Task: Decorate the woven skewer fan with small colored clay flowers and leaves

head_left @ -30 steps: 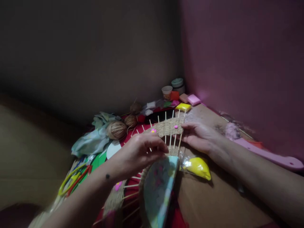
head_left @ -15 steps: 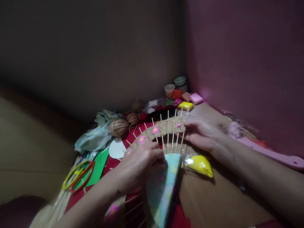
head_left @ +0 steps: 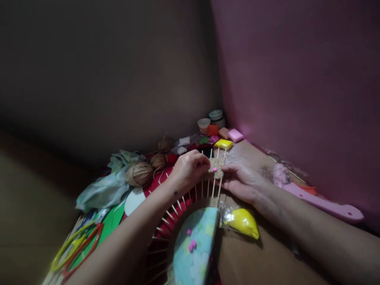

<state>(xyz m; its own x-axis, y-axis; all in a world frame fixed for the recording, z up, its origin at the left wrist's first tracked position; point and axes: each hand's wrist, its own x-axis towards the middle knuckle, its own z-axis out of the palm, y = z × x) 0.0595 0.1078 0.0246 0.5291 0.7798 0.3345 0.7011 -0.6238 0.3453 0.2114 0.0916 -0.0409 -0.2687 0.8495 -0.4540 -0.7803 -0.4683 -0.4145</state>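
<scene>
A woven twine fan [head_left: 219, 174] with thin sticks showing through its bands lies in front of me. My right hand [head_left: 241, 180] grips its right edge between thumb and fingers. Over the upper woven band, my left hand [head_left: 192, 168] pinches a small pink clay ball [head_left: 209, 166]. Just right of those fingertips, a pink dot of clay [head_left: 215, 169] sits on the weave. Several more pink clay balls [head_left: 192, 245] rest on the fan's pale blue patterned cloth [head_left: 197, 225]. My left hand and forearm hide much of the outer band.
A bag of yellow clay [head_left: 242, 222] lies on brown cardboard [head_left: 246, 263]. Twine balls [head_left: 139, 174], bundled cloth [head_left: 103, 190] and scissors [head_left: 80, 249] are at left. Clay packets [head_left: 235, 135], a paper cup [head_left: 204, 126] and a jar [head_left: 217, 118] stand behind. A pink-handled tool [head_left: 323, 202] lies right.
My left hand has moved up from the cloth to the upper woven band, uncovering the pink balls. My right hand keeps its hold on the edge. The view has shifted slightly.
</scene>
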